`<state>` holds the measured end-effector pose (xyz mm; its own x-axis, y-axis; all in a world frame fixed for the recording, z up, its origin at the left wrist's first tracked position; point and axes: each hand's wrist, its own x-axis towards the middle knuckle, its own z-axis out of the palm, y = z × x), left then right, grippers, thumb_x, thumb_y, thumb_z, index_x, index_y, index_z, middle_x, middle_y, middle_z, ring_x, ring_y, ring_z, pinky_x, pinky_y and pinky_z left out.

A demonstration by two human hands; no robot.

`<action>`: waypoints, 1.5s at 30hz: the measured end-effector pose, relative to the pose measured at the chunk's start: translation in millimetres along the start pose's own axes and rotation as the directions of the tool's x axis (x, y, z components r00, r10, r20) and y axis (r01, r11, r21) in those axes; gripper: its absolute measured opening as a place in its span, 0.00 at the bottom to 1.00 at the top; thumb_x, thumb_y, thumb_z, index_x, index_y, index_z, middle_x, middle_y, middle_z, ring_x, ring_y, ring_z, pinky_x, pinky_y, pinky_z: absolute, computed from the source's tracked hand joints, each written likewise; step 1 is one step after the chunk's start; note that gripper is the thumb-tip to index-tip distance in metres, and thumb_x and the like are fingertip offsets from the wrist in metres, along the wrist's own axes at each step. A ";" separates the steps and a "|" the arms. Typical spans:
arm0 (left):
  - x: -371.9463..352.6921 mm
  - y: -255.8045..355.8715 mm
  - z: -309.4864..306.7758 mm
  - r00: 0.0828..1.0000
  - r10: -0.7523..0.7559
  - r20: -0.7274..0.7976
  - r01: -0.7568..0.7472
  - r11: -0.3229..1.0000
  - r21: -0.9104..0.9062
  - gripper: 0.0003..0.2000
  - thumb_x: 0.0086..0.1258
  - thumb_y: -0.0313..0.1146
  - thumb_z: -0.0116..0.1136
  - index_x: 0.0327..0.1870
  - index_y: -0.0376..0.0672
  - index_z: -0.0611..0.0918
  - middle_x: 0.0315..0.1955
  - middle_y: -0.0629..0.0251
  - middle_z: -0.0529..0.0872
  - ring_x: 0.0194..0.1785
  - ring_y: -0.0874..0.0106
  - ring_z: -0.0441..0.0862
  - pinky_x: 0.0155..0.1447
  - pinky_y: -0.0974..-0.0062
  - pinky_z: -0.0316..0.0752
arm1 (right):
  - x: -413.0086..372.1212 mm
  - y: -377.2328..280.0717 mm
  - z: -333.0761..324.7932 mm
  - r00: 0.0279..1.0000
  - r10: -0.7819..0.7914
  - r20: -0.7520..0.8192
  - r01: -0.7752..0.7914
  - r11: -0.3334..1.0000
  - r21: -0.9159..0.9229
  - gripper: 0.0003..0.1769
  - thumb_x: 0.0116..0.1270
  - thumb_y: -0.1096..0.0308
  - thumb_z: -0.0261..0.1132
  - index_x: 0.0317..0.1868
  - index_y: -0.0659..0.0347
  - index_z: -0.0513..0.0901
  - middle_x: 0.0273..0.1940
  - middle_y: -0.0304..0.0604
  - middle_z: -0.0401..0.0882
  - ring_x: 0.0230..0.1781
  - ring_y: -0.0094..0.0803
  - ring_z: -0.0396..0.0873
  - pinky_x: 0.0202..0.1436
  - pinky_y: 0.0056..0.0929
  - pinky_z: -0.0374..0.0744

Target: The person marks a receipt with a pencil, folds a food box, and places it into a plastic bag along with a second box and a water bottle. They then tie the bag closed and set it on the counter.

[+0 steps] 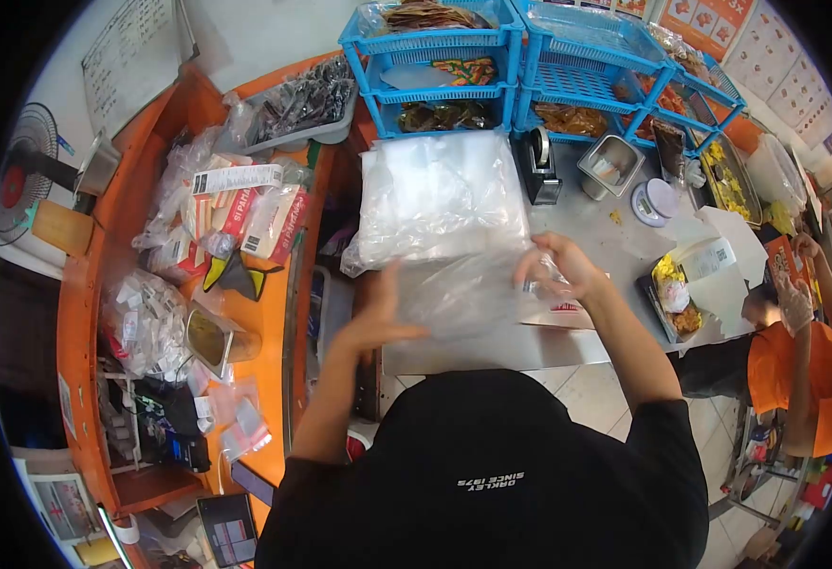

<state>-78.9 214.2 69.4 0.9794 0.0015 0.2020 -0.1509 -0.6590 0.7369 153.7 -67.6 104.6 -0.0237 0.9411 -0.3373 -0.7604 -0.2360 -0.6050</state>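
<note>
A clear plastic bag (463, 294) stretches between my two hands above the front of the metal table. My right hand (568, 270) pinches the bag's right end between thumb and fingers. At the left end is my left hand (383, 318), close against the plastic; motion smears its fingers, so its grip cannot be made out. Just behind the bag lies a thick stack of clear plastic bags (440, 194). A white paper piece with red print (568, 315) lies partly under my right hand.
Blue stacked baskets (444, 90) stand at the back. Right of the stack are a black tape dispenser (541, 171), a metal container (610, 163) and an open food box (672, 294). Another person in an orange shirt (805, 379) works at the right. An orange counter (269, 365) with packets runs along the left.
</note>
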 end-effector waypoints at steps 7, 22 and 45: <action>41.4 4.4 38.6 0.911 -0.385 -0.151 0.343 0.907 -0.243 0.26 0.59 0.36 0.69 0.55 0.29 0.76 0.49 0.52 0.82 0.52 0.63 0.80 0.57 0.71 0.72 | -33.4 41.3 -1.0 0.648 -0.558 -0.518 -0.641 -0.033 -0.767 0.63 0.45 0.30 0.69 0.75 0.56 0.53 0.74 0.61 0.46 0.75 0.55 0.46 0.74 0.55 0.51; 62.8 81.0 74.6 0.786 -0.618 0.031 0.172 0.170 -0.970 0.12 0.67 0.32 0.58 0.47 0.35 0.78 0.43 0.62 0.83 0.46 0.71 0.81 0.49 0.72 0.77 | 17.3 73.1 52.6 0.567 -0.585 -0.580 -0.030 0.689 -0.724 0.53 0.52 0.61 0.74 0.73 0.62 0.52 0.58 0.60 0.72 0.59 0.53 0.72 0.62 0.37 0.71; 78.9 53.4 89.8 0.926 -0.130 0.356 -0.071 0.863 0.500 0.32 0.50 0.31 0.71 0.57 0.38 0.69 0.58 0.53 0.71 0.60 0.55 0.70 0.62 0.62 0.67 | 21.2 88.6 8.7 0.730 -0.509 -0.457 -0.671 -0.405 -0.621 0.41 0.52 0.53 0.69 0.63 0.65 0.67 0.59 0.49 0.70 0.65 0.43 0.61 0.62 0.43 0.61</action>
<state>2.4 111.6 66.7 0.9738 -0.1807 -0.1382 -0.1328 -0.9449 0.2992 80.2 -66.4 50.0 0.6657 0.6965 -0.2678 0.7271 -0.6861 0.0234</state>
